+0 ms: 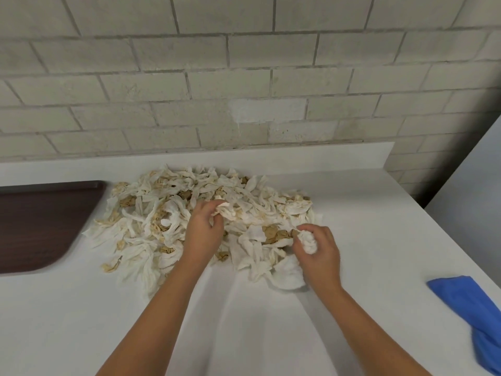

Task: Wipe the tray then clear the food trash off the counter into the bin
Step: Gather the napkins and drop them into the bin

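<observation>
On the white bench, the right hand has its grip balled round a white paper wad; the left hand pinches strands off the heap of torn white and tan paper scraps. Light, limp, loose: probably best scooped inward from its edges.

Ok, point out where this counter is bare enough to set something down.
Bare counter lies right of the paper trash pile, back from the blue cloth. More lies near the front edge, in front of the brown tray. Crowded: the middle, where the left hand and right hand grip scraps.
</observation>
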`<state>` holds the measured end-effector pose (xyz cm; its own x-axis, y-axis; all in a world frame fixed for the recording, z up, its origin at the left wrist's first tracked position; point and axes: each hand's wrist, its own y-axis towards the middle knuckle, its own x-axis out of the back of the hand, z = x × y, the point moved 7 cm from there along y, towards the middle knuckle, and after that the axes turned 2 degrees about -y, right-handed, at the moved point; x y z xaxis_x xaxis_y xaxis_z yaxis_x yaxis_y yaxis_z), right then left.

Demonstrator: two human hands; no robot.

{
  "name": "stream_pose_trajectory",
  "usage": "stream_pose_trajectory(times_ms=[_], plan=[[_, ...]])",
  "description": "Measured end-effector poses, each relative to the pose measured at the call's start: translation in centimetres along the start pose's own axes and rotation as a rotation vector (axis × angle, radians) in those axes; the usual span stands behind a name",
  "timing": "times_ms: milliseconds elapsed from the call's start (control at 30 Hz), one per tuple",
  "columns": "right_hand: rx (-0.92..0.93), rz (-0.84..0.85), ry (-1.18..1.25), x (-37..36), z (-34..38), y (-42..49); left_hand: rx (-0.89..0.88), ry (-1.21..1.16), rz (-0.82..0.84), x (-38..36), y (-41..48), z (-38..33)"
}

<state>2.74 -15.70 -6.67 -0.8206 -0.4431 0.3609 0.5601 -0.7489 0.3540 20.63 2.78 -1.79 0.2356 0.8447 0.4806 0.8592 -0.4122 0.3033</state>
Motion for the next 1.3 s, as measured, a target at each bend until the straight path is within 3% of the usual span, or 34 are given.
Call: stream_pose_trajectory(times_ms=[67, 167, 267, 367, 633, 867, 1067, 1167, 1300], plan=[[-0.041, 0.029, -0.086, 0.7, 0.2, 1.4, -0.074, 0.048, 0.062, -1.7, 0.0, -0.8], [-0.164, 0.293, -0.387, -0.2, -1.5, 2.9, -0.199, 0.210, 0.181, -5.9, -0.1, -1.7], [-0.211, 0.551, -0.639, -1.8, -3.5, 2.6, -0.127, 0.592, 0.410, -11.1, -0.6, 0.8], [-0.187, 0.534, -0.692, -2.2, -4.4, 1.8, -0.042, 0.766, 0.495, -12.9, -0.9, 2.9], [-0.019, 0.363, -0.590, -1.8, -4.5, 1.2, -0.119, 0.447, 0.375, -11.6, 0.7, 2.3], [-0.086, 0.264, -0.411, -0.7, -4.5, 0.9, 0.073, -0.068, 0.114, -6.7, 1.9, 0.2], [-0.151, 0.185, -0.250, 1.1, -2.5, 1.8, 0.095, -0.285, 0.051, -4.1, 1.6, -3.3], [-0.134, 0.148, -0.189, 2.0, -0.6, 2.6, 0.192, -0.429, -0.007, -3.3, 1.4, -3.6], [-0.105, 0.256, -0.274, 1.4, 1.1, 3.1, 0.390, -0.589, -0.027, -2.9, 0.5, -2.9]])
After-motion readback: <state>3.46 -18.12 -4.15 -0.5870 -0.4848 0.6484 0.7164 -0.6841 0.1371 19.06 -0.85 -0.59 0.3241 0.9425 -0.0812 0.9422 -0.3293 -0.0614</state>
